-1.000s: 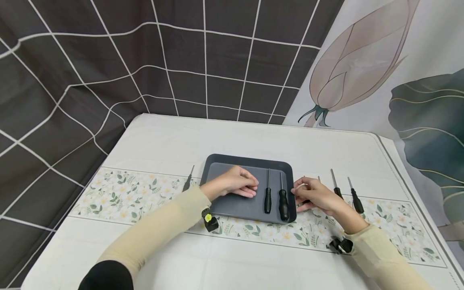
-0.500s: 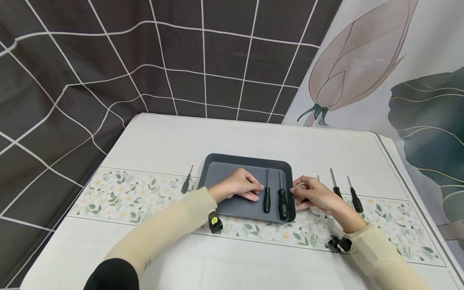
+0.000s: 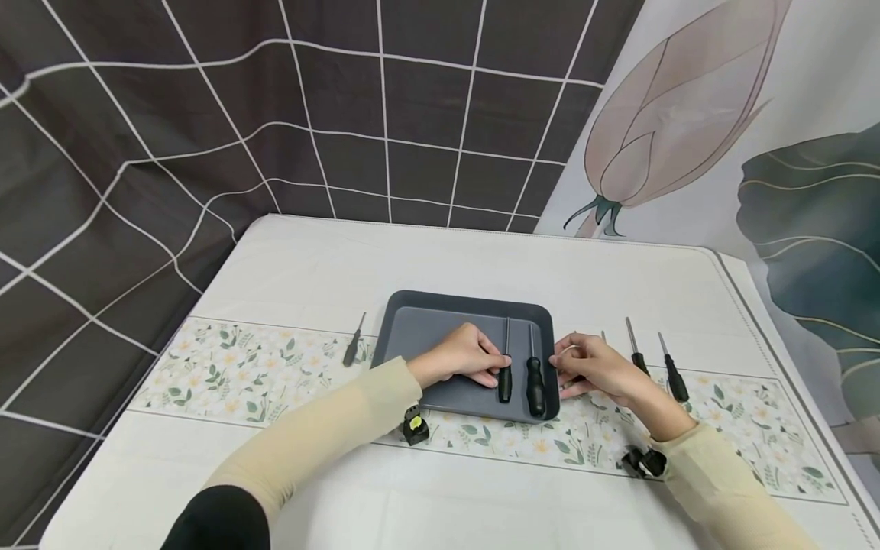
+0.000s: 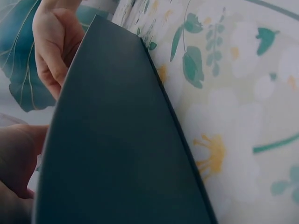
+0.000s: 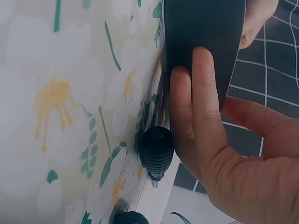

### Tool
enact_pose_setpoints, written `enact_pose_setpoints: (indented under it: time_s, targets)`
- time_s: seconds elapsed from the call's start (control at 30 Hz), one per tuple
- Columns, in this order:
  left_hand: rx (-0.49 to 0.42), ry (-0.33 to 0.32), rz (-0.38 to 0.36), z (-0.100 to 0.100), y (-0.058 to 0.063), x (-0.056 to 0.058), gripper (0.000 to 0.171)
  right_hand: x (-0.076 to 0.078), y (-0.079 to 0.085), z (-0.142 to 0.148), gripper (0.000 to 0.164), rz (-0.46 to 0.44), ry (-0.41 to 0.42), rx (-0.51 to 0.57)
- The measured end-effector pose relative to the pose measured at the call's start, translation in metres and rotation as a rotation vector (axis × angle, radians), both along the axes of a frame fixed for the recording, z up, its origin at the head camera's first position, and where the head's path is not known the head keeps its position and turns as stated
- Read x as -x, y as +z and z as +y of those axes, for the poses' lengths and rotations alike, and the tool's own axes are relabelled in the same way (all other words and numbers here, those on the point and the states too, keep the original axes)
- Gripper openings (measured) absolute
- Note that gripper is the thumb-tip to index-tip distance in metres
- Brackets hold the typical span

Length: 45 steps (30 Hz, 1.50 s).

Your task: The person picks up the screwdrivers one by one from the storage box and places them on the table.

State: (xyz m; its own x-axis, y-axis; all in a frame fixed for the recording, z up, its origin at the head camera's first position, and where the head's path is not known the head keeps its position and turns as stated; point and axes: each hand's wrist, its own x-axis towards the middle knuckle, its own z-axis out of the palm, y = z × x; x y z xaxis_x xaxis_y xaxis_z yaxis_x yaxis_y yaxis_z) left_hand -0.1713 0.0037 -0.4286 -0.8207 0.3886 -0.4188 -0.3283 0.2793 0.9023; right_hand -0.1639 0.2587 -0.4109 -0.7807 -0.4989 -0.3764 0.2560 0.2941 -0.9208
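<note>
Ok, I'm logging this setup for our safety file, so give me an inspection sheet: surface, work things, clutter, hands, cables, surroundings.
Surface: white table cover with a floral band.
Work things: grey tray with two screwdrivers inside; one loose screwdriver left of it, two more plainly right, at least another partly hidden by the right hand.
Clutter: nothing seen beyond those loose tools.
Left hand: fingertips at the handle of the tray's left screwdriver; grip unclear.
Right hand: fingers against the tray's right wall.
Cables: nothing seen.
Surroundings: dark grid-patterned hanging behind and left; pale plant-print hanging at right.
</note>
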Motion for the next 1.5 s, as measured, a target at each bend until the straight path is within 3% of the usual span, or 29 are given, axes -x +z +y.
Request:
enact_pose_setpoints:
  time_s: [0.7,1.5]
  targets:
    - [0.213,-0.051,0.186,0.009,0.003,0.001,0.022,0.000,0.001,0.000,0.030,-0.008,0.011,0.018]
    - [0.235,-0.049,0.266,0.012,0.000,-0.002,0.021,0.001,-0.002,0.001,0.030,-0.010,0.024,0.029]
